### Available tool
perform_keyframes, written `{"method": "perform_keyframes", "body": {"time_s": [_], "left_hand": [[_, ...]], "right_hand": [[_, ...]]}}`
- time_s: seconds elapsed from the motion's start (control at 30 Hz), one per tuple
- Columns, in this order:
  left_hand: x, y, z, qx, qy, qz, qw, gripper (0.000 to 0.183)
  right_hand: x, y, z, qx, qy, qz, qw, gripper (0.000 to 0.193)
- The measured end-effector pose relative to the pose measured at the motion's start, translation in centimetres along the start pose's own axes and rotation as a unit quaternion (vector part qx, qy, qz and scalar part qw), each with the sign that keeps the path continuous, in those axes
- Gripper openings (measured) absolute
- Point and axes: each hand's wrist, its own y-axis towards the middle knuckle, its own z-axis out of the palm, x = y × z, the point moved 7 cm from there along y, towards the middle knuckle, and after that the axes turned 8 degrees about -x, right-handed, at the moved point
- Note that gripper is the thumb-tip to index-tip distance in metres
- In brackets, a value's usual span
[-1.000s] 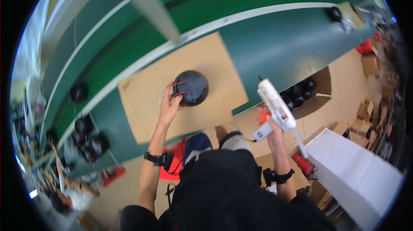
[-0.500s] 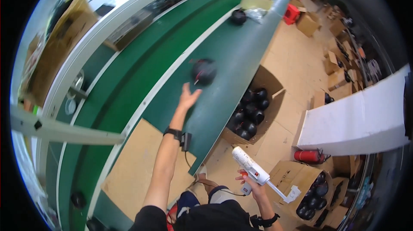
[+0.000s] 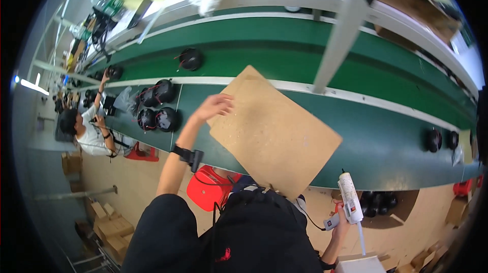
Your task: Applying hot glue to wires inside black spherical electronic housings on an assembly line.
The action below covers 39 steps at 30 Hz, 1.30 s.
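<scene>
My left hand (image 3: 214, 107), slightly blurred and empty with its fingers loosely stretched, is over the left corner of a brown board (image 3: 284, 140). The board lies at an angle on the green bench in front of me. To the left of that hand stand several black round housings (image 3: 166, 119) with thin red wires. Another black housing (image 3: 191, 59) rests on the green belt beyond. At the lower right, beside the bench's near edge, my right hand (image 3: 342, 214) is wrapped round the handle of a white caulking gun (image 3: 351, 197), its nozzle pointing up.
A white rail (image 3: 356, 98) divides the bench from the belt, with a pale post (image 3: 341, 34) rising from it. More black housings (image 3: 433, 140) stand far right. A carton (image 3: 401, 217) of them is below. A co-worker (image 3: 91, 130) sits at left; a red stool (image 3: 206, 189) is near me.
The view has swung left along the bench. My left hand has gone from beside a black housing to over the brown board. My right hand still holds the caulking gun.
</scene>
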Motion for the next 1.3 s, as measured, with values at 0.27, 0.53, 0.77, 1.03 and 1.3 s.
{"method": "perform_keyframes", "body": {"time_s": [0.27, 0.53, 0.77, 1.03, 1.3], "left_hand": [[11.3, 4.0, -18.2, -0.259, 0.348, -0.006, 0.901, 0.059], [13.5, -1.9, -2.8, -0.175, 0.524, 0.104, 0.827, 0.087], [18.2, -10.5, -2.3, -0.161, 0.523, -0.175, 0.819, 0.077], [18.8, -6.3, -0.9, -0.096, 0.411, -0.127, 0.897, 0.064], [15.5, -7.1, -0.8, -0.096, 0.521, -0.069, 0.845, 0.037]], "right_hand": [[3.0, -3.2, 3.1, -0.047, -0.122, 0.007, 0.991, 0.021], [2.7, -9.5, 7.8, -0.089, -0.168, 0.035, 0.981, 0.024], [4.2, -13.5, 4.7, -0.166, -0.163, 0.010, 0.972, 0.020], [5.3, -17.2, -4.3, -0.215, -0.169, 0.027, 0.961, 0.017], [5.0, -21.2, -11.7, -0.345, -0.183, 0.088, 0.917, 0.024]]}}
